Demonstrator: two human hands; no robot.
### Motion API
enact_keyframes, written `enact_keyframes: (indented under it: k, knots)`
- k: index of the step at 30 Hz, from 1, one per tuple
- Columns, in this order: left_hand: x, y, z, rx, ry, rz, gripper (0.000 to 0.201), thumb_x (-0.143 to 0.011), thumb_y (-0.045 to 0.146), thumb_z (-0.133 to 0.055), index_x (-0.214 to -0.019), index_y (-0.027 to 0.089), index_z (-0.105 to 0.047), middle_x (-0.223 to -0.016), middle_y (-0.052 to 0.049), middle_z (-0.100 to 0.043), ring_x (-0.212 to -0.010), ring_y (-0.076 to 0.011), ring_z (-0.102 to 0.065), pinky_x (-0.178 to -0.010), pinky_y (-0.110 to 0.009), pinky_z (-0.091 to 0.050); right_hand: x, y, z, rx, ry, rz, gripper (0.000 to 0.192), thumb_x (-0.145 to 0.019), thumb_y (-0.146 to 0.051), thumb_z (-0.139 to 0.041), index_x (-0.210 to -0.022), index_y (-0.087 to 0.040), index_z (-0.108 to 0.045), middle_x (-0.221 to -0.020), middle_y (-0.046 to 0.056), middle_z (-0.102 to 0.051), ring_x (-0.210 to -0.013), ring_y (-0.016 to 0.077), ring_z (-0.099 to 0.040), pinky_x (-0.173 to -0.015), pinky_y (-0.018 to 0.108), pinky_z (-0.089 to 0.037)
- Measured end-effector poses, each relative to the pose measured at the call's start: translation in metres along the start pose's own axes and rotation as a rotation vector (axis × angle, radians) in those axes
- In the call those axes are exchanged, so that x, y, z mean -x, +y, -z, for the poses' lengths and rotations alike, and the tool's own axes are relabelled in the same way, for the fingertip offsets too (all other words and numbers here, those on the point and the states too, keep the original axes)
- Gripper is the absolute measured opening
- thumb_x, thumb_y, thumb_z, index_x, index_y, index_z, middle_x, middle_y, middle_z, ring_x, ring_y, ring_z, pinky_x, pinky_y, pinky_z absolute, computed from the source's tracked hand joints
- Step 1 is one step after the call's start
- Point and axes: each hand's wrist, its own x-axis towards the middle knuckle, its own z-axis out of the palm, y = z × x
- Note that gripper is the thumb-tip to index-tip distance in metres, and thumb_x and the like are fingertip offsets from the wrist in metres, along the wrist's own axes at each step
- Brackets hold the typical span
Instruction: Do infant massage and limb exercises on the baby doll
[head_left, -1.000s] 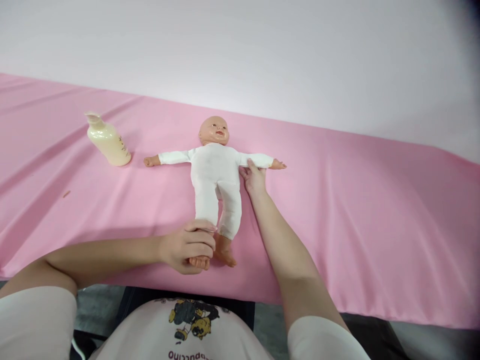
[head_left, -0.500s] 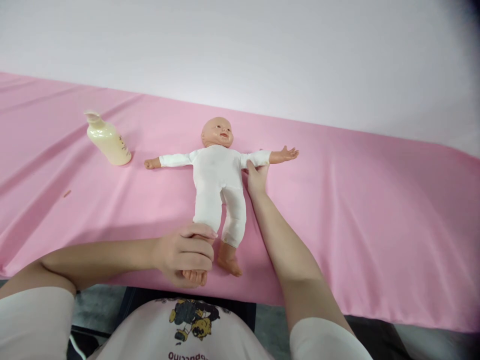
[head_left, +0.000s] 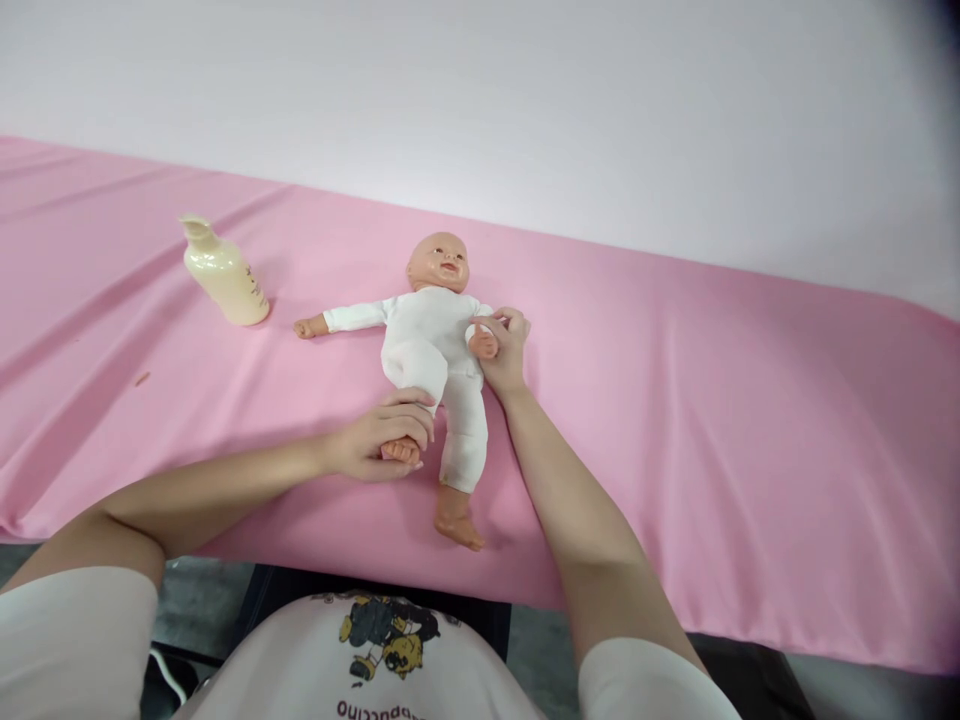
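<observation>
A baby doll [head_left: 424, 320] in a white suit lies on its back on the pink cloth, head away from me. My left hand [head_left: 386, 435] is closed around its lower leg at the left, just above the foot, and that knee is bent up. The doll's other leg lies straight, its bare foot toward me. My right hand [head_left: 506, 350] grips the doll's arm on the right, which is folded in so its small hand rests by the torso. The doll's other arm stretches out to the left.
A cream pump bottle [head_left: 225, 275] stands to the left of the doll. A small brownish strip [head_left: 142, 379] lies on the pink cloth [head_left: 720, 420] nearer me. Behind the table rises a white wall [head_left: 525, 110].
My left hand has pushed the doll's leg up, bending its knee. My right hand has brought the doll's outstretched arm inward to its body. The view has shifted slightly.
</observation>
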Motion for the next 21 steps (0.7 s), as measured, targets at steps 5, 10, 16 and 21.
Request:
enact_keyframes:
  k: [5, 10, 16, 21]
  knots:
    - [0.003, -0.007, -0.006, 0.026, -0.057, -0.002, 0.011, -0.093, 0.026, -0.063, -0.099, 0.02, -0.057, -0.092, -0.006, -0.071, -0.095, -0.0184, -0.068, -0.111, -0.046, -0.046, 0.003, -0.005, -0.001, 0.118, -0.084, 0.11, 0.021, -0.091, -0.026, -0.063, -0.108, -0.03, -0.076, -0.117, 0.009, -0.049, -0.113, 0.0279, -0.044, -0.1, 0.047, -0.046]
    - [0.001, -0.004, -0.004, 0.017, -0.041, -0.018, 0.012, -0.094, 0.028, -0.063, -0.101, 0.02, -0.057, -0.092, -0.006, -0.072, -0.098, -0.0187, -0.068, -0.112, -0.046, -0.046, 0.003, -0.005, -0.001, 0.115, -0.115, 0.085, 0.023, -0.09, -0.026, -0.064, -0.109, -0.03, -0.075, -0.118, 0.009, -0.05, -0.115, 0.0282, -0.045, -0.103, 0.049, -0.046]
    - [0.007, 0.016, -0.014, -0.098, -0.05, -0.144, 0.018, -0.1, 0.029, -0.054, -0.112, 0.016, -0.057, -0.095, -0.01, -0.073, -0.101, -0.0196, -0.067, -0.108, -0.042, -0.052, -0.001, 0.015, -0.01, -0.299, 0.005, -0.2, 0.027, -0.084, -0.035, -0.066, -0.107, -0.023, -0.07, -0.113, 0.008, -0.059, -0.111, 0.0255, -0.057, -0.11, 0.053, -0.046]
    - [0.015, 0.021, -0.028, -0.084, -0.136, -0.2, 0.013, -0.099, 0.02, -0.054, -0.109, 0.013, -0.06, -0.089, -0.008, -0.075, -0.092, -0.0173, -0.068, -0.112, -0.039, -0.05, -0.004, 0.027, -0.011, -0.697, 0.107, -0.531, 0.037, -0.074, -0.031, -0.07, -0.109, -0.021, -0.066, -0.111, 0.006, -0.069, -0.108, 0.0246, -0.066, -0.112, 0.051, -0.048]
